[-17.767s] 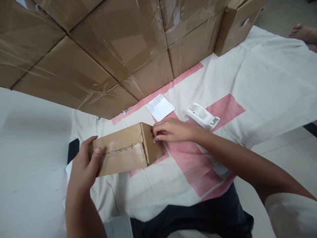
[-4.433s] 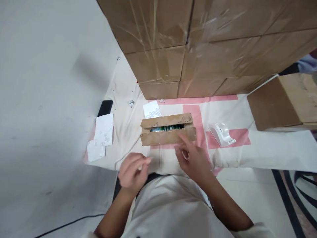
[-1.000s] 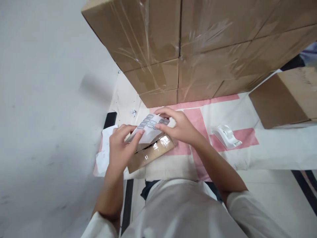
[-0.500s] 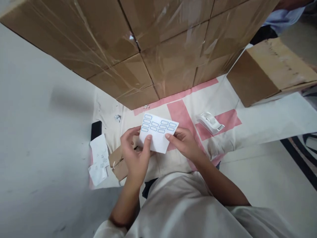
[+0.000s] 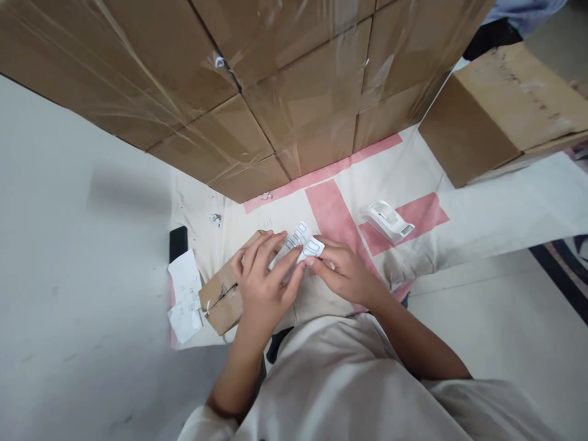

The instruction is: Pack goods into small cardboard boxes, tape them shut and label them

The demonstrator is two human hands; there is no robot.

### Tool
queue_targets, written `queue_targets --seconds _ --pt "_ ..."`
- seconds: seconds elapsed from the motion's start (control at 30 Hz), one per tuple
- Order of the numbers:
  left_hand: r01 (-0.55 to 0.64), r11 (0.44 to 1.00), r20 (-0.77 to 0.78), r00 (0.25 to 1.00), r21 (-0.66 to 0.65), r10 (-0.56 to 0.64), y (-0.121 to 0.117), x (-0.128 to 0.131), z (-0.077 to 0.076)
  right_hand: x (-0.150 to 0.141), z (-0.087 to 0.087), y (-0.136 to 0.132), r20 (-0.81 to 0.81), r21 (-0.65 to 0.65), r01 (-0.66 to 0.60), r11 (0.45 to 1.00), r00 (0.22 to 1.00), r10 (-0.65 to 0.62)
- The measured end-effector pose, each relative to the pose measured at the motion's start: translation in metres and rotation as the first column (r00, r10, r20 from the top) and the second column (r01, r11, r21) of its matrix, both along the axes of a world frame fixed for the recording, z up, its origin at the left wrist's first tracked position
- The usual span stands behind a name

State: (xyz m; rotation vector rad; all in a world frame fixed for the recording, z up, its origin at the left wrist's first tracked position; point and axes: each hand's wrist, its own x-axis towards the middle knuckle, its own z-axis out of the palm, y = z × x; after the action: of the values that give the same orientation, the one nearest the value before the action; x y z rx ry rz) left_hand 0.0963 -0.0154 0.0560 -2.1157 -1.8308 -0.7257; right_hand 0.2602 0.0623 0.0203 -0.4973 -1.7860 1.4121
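A white label sheet (image 5: 293, 239) with blue-outlined rounded boxes is bent between my two hands, its near corner curled up. My right hand (image 5: 344, 271) pinches that curled corner between thumb and fingers. From the other side, my left hand (image 5: 265, 286) grips the sheet, thumb and index finger meeting close to the bend; part of the paper is hidden behind its fingers. Whether a single label is peeling off cannot be made out. Beneath my left hand lies a small flat cardboard box (image 5: 221, 293) with a slit along its top.
Taped cardboard boxes (image 5: 316, 101) are stacked at the back of the cloth-covered table (image 5: 294, 211). A white tape dispenser (image 5: 388, 222) rests on the right, with another carton (image 5: 468, 131) beyond it. Along the left wall lie a black phone-like object (image 5: 178, 244) and loose papers (image 5: 186, 285).
The sheet, flat and facing me before, is now bent and turned. My left hand has rolled over it with fingers forward, and my right hand has drawn its corner up.
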Motion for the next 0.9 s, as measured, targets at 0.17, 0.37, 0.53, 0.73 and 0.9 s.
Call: queue_targets --seconds 0.17,0.37,0.53,0.73,0.9 --pt "0.066 0.996 -0.007 0.998 -0.064 -0.066 0.001 0.0 0.007 0.004 -0.003 0.001 0.035 0.139 0.013 0.99 0.999 -0.018" --pt "0.059 0.996 0.095 0.994 -0.064 -0.053 0.003 -0.002 0.007 0.012 -0.002 0.003 0.097 0.118 -0.039 0.992 0.995 0.027" --pt "0.081 0.997 0.105 0.991 -0.001 -0.08 0.004 -0.004 0.006 0.017 0.0 0.007 0.126 0.042 -0.022 0.999 0.992 0.017" --pt "0.123 0.992 0.122 0.985 -0.002 -0.122 0.007 -0.003 0.007 0.015 0.007 0.007 0.116 0.137 -0.045 0.99 0.993 0.029" --pt "0.08 0.996 0.211 0.974 0.044 -0.087 0.005 -0.009 0.005 0.019 0.001 0.009 0.125 0.001 0.002 1.0 0.992 -0.002"
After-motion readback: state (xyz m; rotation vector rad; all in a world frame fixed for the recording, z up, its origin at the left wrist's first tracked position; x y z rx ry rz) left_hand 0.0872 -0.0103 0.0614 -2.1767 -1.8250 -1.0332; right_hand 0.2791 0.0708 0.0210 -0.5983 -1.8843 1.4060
